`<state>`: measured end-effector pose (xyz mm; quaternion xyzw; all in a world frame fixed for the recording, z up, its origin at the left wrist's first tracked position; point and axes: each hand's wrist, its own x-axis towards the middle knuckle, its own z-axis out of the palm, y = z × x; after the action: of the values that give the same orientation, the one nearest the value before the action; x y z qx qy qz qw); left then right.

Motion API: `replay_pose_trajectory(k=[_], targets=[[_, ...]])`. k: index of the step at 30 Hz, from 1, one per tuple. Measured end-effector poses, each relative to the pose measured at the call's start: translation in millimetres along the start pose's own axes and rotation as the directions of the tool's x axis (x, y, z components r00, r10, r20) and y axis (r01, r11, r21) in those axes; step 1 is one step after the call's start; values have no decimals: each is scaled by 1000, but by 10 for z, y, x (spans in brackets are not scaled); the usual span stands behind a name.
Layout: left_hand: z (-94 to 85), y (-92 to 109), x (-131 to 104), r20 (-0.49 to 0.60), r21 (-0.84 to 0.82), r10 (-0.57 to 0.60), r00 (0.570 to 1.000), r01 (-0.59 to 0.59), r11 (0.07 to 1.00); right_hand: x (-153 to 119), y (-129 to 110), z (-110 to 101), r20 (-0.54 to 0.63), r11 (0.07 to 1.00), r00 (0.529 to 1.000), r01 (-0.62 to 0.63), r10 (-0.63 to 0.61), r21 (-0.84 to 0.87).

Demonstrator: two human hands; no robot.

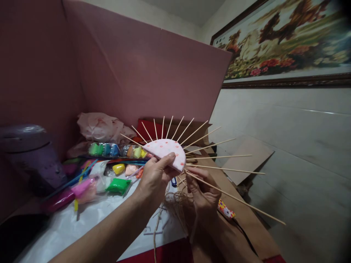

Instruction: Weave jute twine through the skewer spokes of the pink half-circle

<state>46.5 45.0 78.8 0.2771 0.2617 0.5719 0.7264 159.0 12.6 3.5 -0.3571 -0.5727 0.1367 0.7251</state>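
Observation:
My left hand (161, 168) grips a pale pink half-disc with orange dots (166, 146), thumb on its face. Thin wooden sticks (188, 130) fan outward from its curved edge like rays. At the disc's lower right corner is my right hand (204, 190), its fingers pinched beside the base of the lowest stick (238, 199). Jute twine (179, 199) hangs in loose loops beneath and beside this hand, and one strand trails toward the front. What exactly lies between the right fingertips is partly hidden, though twine appears to run there.
Packets of coloured clay (118, 186) and a clear tray of clay pieces (104, 149) lie at the left. A purple bin-like container (33, 157) stands far left. A flower-patterned object with a black cord (227, 210) lies right, near leaning cardboard (246, 160).

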Motion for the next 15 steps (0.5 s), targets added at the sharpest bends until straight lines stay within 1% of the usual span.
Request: replay_pose_trajectory(k=[6,9,11,15], targets=[[-12,12,-6,5,57,-30,1000,30,998,28,-15,-48,92,999,995,32,-35,28],[-31,12,0,57,107,-23,998,16,994,50,-45,-63,140,997,988,60,-67,56],[-41,13,6,98,125,-21,995,8,992,56,-60,-62,146,993,983,101,-109,61],[-47,9,12,130,139,-46,990,28,990,48,-59,-62,117,979,975,195,-187,-60]])
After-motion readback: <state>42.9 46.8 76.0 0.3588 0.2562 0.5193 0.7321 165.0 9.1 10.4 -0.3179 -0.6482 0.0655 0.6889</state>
